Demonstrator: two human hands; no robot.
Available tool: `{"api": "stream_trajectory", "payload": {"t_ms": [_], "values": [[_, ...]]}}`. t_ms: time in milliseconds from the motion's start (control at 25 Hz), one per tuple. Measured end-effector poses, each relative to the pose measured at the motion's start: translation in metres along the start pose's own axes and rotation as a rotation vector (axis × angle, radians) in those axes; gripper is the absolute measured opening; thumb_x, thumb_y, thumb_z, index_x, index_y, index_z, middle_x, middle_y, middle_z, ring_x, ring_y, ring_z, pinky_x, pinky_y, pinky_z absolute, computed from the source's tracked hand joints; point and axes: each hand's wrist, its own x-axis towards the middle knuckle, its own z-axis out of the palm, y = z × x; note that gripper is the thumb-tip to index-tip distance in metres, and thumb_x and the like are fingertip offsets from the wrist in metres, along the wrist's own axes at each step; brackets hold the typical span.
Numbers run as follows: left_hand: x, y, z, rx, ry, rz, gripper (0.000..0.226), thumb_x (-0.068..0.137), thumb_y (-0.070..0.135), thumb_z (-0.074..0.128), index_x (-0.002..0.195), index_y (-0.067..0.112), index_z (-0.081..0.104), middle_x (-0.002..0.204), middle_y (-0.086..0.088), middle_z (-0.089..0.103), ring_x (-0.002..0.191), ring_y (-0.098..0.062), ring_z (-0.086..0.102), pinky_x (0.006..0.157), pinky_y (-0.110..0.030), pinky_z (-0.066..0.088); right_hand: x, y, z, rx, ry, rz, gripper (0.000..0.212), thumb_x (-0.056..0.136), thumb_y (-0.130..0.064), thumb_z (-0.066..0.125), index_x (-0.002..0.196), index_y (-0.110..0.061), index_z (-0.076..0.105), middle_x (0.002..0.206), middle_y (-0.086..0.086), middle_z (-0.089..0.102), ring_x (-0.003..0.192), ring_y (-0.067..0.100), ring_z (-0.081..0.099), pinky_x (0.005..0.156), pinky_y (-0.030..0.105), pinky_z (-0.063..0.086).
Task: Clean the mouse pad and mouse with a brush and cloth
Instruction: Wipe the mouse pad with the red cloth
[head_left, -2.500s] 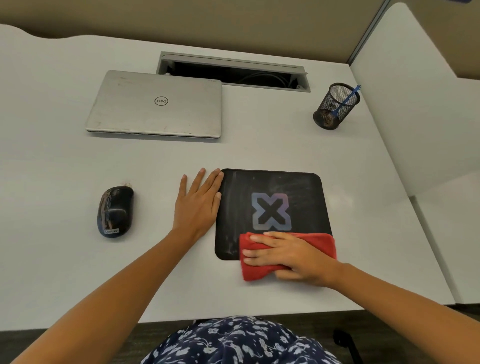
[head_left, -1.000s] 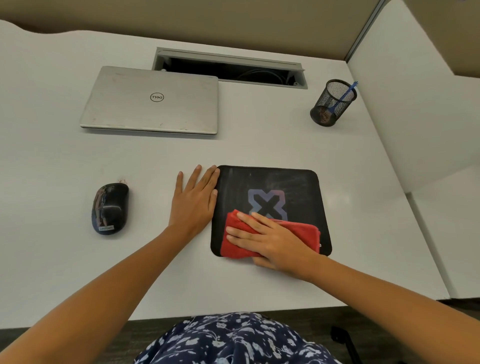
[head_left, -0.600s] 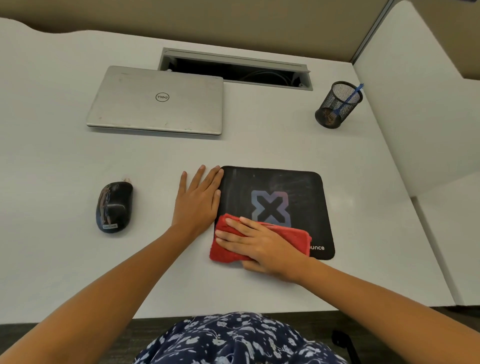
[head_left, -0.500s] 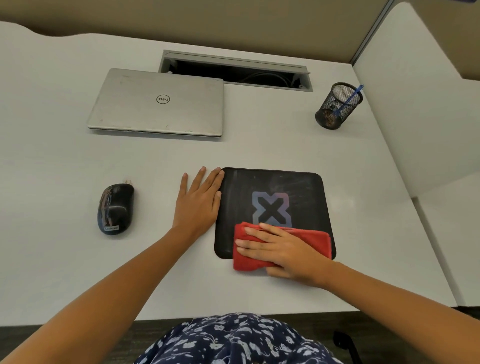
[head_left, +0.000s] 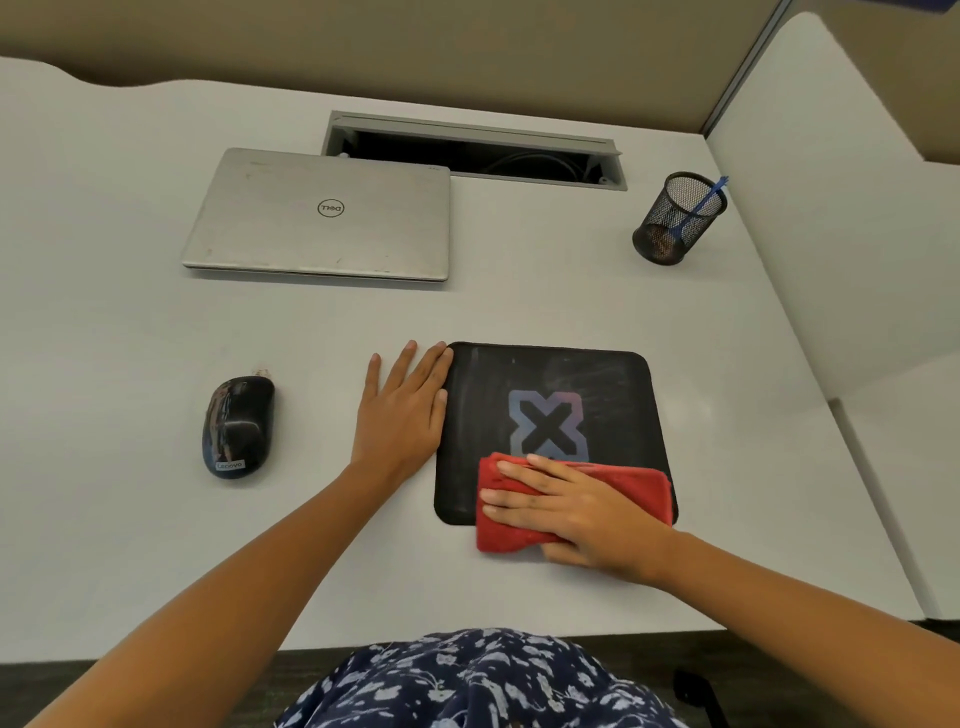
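Observation:
A black mouse pad (head_left: 597, 384) with a blue X logo lies on the white desk. My right hand (head_left: 571, 512) presses flat, fingers straight, on a folded red cloth (head_left: 631, 480) that covers the pad's near edge and overhangs onto the desk. My left hand (head_left: 402, 410) lies flat on the desk, fingers straight, touching the pad's left edge. A black mouse (head_left: 237, 426) sits to the left of that hand, apart from it. A blue brush (head_left: 698, 205) stands in a black mesh cup (head_left: 675, 221) at the back right.
A shut silver laptop (head_left: 319, 215) lies at the back left. Behind it is an open cable slot (head_left: 472, 150) in the desk (head_left: 130, 312). A white partition (head_left: 831, 182) bounds the right side. My patterned lap shows at the near edge.
My right hand has slid the red cloth along the pad's near edge, left to its corner and then back to the right. My left hand and the mouse stay put.

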Motion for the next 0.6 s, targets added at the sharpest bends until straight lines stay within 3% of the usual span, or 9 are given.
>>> {"api": "stream_trajectory", "payload": {"t_ms": [320,600], "values": [[0.000,0.001,-0.001,0.002,0.000,-0.004,0.057,0.099,0.039,0.013,0.150,0.020,0.028,0.156,0.000,0.029,0.146,-0.024,0.019,0.118,-0.050,0.006,0.034,-0.012,-0.002,0.012,0.061,-0.033,0.055,0.096,-0.039,0.036,0.147,-0.023,0.032,0.155,-0.005,0.028,0.148,0.018,0.005,0.121,0.035,0.000],[0.000,0.002,-0.002,-0.011,-0.005,-0.009,0.057,0.099,0.040,0.012,0.150,0.020,0.028,0.156,0.001,0.028,0.146,-0.024,0.018,0.118,-0.050,0.004,-0.001,0.006,0.001,0.022,0.037,-0.035,0.058,0.093,-0.036,0.044,0.148,-0.028,0.029,0.156,-0.010,0.026,0.148,0.017,0.006,0.121,0.042,0.009]]}}
